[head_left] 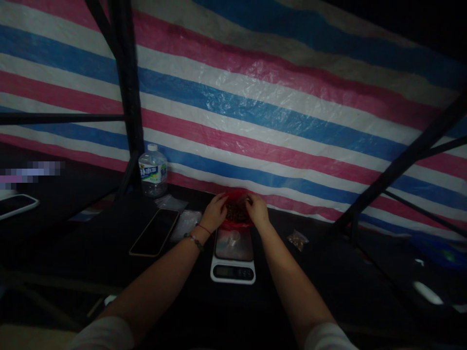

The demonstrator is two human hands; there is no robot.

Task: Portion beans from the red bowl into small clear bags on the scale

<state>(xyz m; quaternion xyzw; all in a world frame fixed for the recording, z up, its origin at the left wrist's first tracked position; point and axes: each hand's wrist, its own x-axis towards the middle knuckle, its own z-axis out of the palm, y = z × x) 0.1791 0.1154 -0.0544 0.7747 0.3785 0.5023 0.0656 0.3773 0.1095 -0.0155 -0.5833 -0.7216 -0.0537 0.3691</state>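
Observation:
A red plastic bag (238, 225) with many small dark brown pieces in it lies open just behind a white kitchen scale (233, 275). My left hand (216, 212) grips the bag's left rim, its fingers curled over the edge. On the opposite side my right hand (258, 211) is closed at the right rim, fingertips turned in over the contents; whether it also pinches a piece is hidden. A small clear cup (233, 238) rests on the scale's metal plate. The scale's display is too dim to read.
Left of the scale lie clear plastic bags (187, 224) and a dark phone (155, 232). A large clear bottle (152, 171) stands behind them. To the right is a small filled zip bag (297, 239). Dark metal posts (127, 82) and a striped tarp (255, 121) bound the table.

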